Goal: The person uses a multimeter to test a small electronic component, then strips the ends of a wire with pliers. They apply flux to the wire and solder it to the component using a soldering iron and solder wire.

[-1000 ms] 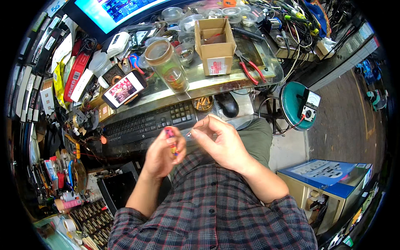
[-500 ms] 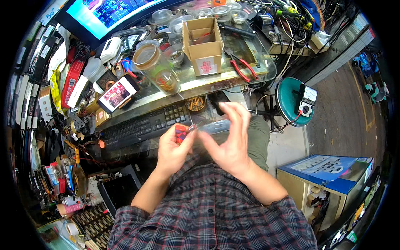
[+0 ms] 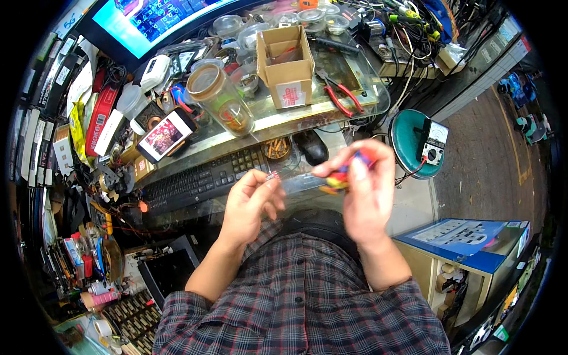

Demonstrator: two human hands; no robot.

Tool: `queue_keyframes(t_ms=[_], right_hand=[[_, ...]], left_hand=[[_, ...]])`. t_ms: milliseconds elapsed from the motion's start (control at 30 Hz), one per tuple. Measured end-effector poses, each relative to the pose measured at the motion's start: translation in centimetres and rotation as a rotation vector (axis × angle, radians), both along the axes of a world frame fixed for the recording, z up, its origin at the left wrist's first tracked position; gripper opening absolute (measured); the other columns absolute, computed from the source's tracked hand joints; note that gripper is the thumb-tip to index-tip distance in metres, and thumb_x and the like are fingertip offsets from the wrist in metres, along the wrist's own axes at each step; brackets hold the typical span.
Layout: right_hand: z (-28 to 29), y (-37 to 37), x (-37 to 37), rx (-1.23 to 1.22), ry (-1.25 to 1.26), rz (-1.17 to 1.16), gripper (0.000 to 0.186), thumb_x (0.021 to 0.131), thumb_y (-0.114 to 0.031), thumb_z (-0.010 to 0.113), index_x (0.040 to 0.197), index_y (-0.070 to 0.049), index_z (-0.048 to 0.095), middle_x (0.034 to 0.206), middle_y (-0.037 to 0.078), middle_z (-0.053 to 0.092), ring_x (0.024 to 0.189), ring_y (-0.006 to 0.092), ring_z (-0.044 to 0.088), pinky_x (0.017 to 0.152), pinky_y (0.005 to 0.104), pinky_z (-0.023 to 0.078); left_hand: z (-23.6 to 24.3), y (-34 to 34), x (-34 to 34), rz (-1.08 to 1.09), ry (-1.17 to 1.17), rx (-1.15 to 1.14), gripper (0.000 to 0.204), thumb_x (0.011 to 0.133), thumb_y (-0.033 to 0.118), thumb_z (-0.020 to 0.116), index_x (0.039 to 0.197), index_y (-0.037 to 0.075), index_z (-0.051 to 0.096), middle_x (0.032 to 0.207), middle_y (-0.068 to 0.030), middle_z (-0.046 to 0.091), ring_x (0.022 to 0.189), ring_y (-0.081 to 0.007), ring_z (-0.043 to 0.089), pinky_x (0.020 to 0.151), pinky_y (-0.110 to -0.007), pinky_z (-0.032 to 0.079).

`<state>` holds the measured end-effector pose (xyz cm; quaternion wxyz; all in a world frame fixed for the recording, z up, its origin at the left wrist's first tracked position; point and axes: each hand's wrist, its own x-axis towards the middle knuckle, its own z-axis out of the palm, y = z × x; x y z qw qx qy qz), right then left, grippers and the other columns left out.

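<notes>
My left hand [image 3: 248, 210] pinches a tiny silvery-and-red piece [image 3: 273, 176] between thumb and forefinger, above the lower edge of the black keyboard [image 3: 201, 183]. To its right, my right hand [image 3: 370, 204] is closed on a red, yellow and blue object [image 3: 343, 177], blurred and partly hidden by the fingers. Behind the hands are a round container of cigarette butts [image 3: 276, 147] and a black mouse [image 3: 310, 147].
On the cluttered desk stand a cardboard box [image 3: 284, 80], red-handled pliers [image 3: 343, 97], a tall jar [image 3: 228, 103] and a phone [image 3: 165, 135]. A green stool [image 3: 402, 151] holds an analogue meter [image 3: 433, 145]. A blue-topped cabinet [image 3: 458, 242] is at the right.
The colourful object has passed from my left hand into my right hand, which has moved up and rightward. My left hand has risen, keeping the tiny piece in its fingertips.
</notes>
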<state>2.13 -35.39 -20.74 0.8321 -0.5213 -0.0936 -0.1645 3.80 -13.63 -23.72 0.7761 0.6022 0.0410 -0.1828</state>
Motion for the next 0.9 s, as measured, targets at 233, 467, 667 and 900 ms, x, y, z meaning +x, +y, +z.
queue_keyframes(t_ms=[233,467,667,900], right_hand=[[-3.8,-2.8,-0.4,0.157,0.434,0.405,0.026,0.111,-0.025,0.058,0.128,-0.005,0.058,0.096,0.004,0.058,0.071,0.0111,0.052,0.062,0.0264,0.041],[-3.3,-1.8,-0.2,0.245,0.497,0.459,0.025,0.111,-0.023,0.065,0.127,-0.004,0.064,0.088,-0.002,0.059,0.068,0.0039,0.050,0.057,0.0209,0.040],[-2.6,-2.0,0.2,0.042,0.517,0.483,0.024,0.110,-0.024,0.066,0.124,-0.005,0.067,0.085,-0.002,0.062,0.067,0.0031,0.051,0.056,0.0195,0.039],[-3.3,-2.5,0.4,0.150,0.503,0.406,0.025,0.110,-0.023,0.067,0.124,-0.003,0.068,0.085,-0.002,0.062,0.066,0.0041,0.051,0.056,0.0204,0.040]], left_hand=[[2.2,-2.3,-0.2,-0.030,0.027,-0.117,0.011,0.108,0.011,0.058,0.098,0.006,0.055,0.090,-0.0142,0.069,0.065,-0.0179,0.066,0.049,-0.024,0.049],[1.4,-2.8,-0.8,-0.192,-0.178,0.103,0.009,0.108,0.010,0.061,0.104,0.003,0.057,0.098,-0.0134,0.072,0.075,-0.0152,0.070,0.059,-0.024,0.055],[2.4,-2.1,0.9,-0.319,-0.105,0.129,0.022,0.107,0.015,0.069,0.124,0.001,0.064,0.106,-0.0077,0.074,0.082,-0.0115,0.072,0.067,-0.025,0.057],[2.4,-1.8,1.6,-0.307,0.032,-0.114,0.020,0.111,0.024,0.063,0.114,0.004,0.062,0.095,-0.0122,0.077,0.076,-0.0186,0.076,0.065,-0.026,0.059]])
